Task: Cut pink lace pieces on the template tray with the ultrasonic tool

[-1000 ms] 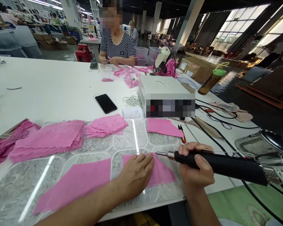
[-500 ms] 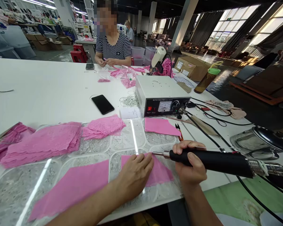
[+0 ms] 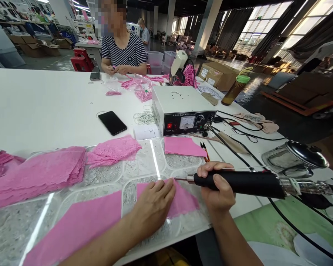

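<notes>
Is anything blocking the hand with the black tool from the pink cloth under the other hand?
Nothing visible blocks it. The right hand holds the tool, and its metal tip is at the cloth's far edge. The left hand lies on the cloth, right beside the tip.

matt cloth piece, shiny metal tip
</notes>
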{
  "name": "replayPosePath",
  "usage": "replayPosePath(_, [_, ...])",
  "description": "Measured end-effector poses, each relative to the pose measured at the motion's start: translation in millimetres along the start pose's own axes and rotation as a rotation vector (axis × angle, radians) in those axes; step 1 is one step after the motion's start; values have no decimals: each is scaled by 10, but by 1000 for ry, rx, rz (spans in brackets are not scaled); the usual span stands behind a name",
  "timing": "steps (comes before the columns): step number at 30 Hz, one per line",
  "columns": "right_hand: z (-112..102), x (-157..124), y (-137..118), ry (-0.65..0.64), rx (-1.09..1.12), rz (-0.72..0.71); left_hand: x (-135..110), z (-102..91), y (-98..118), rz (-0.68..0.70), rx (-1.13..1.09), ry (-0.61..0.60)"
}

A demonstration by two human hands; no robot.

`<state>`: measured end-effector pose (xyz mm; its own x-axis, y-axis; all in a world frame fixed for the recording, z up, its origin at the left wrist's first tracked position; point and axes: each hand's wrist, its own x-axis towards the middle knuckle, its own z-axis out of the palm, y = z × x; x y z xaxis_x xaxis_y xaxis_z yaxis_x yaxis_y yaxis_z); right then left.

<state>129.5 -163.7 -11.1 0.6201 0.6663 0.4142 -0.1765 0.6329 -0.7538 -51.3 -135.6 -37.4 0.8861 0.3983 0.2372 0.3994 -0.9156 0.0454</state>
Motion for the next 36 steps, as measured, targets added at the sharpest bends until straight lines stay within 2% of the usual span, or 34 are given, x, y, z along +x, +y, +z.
replayPosePath(4, [-111, 35, -135, 85, 9, 0, 2, -12, -10, 5, -22, -4])
replayPosePath(8, [-215, 21, -255, 93, -33, 6, 10, -20, -1, 0, -1, 12])
replayPosePath(17, [-215, 13, -279, 111, -47, 1, -3, -35, 31, -17, 15, 1])
replayPosePath(20, [-184, 21, -259, 119, -54, 0, -28, -2, 56, -31, 26, 7])
replayPosePath(24, [-54, 23, -173, 87, -25, 3, -50, 18, 99, -33, 46, 86])
replayPosePath(31, [134, -36, -35, -3, -1, 67, -92, -61, 223, 63, -4, 225])
replayPosePath(36, [163, -80, 18, -60, -13, 83, -121, -51, 256, 78, -62, 223])
